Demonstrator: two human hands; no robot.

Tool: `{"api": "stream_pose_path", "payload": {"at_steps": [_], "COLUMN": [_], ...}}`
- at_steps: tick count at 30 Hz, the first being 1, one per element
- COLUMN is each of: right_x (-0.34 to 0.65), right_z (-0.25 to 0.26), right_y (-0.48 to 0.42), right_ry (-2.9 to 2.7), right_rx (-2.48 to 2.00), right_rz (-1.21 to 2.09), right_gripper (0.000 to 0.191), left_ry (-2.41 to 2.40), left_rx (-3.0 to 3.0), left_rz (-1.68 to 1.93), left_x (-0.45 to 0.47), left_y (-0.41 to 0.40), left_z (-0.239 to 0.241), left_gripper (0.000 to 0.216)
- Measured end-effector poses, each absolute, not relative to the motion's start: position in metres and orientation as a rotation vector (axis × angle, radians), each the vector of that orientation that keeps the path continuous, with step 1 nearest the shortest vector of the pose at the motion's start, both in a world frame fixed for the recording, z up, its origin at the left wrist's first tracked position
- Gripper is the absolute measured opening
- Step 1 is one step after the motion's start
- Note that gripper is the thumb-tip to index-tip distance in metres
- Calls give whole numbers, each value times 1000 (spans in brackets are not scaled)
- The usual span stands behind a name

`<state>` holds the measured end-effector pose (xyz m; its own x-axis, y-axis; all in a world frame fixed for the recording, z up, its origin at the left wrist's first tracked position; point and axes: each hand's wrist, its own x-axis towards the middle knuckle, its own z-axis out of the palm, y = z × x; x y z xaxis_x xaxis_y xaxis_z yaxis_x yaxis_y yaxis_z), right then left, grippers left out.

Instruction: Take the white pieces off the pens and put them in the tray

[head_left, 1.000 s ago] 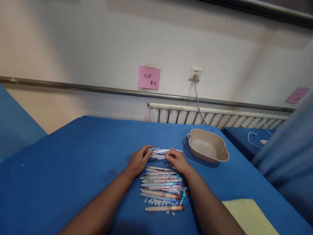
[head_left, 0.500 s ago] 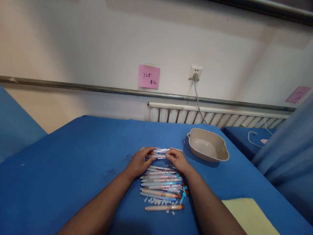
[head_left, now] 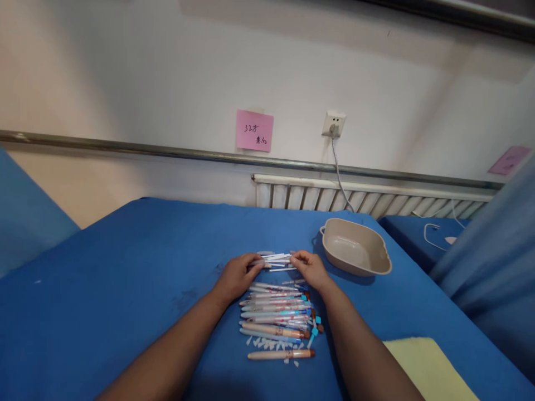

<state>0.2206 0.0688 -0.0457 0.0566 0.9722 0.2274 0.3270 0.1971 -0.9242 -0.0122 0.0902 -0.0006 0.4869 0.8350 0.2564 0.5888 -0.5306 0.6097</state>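
Note:
My left hand pinches one end of a slim pen part that spans the gap between my hands. At its other end, the thumb and fingers of my right hand are closed. Thin white sticks, which look like pen refills, lie just under and behind it on the blue cover. Nearer to me is a stack of pens in clear, white and peach, roughly parallel. Small white cone-shaped tips are scattered below them, and a single peach pen with a brown end lies in front.
A beige plastic basin stands at the right, beyond my right hand. A yellow cloth lies near my right forearm. The blue-covered bed meets a wall with a radiator and a plugged-in cable.
My right hand has shifted slightly right and my left slightly left, so the gap between them is wider. More of the white sticks shows between them.

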Motion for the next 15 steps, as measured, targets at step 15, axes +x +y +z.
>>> {"api": "stream_pose_path", "payload": {"at_steps": [15], "right_x": [233], "right_z": [-40], "right_y": [68], "right_ry": [-1438], "right_rx": [-1435], "right_rz": [702], "right_gripper": [34], "left_ry": [1239], "left_rx": [2448], "left_rz": [704], "left_x": [-14], "left_y": [93], "left_z": [-6], "left_gripper": [28]}}
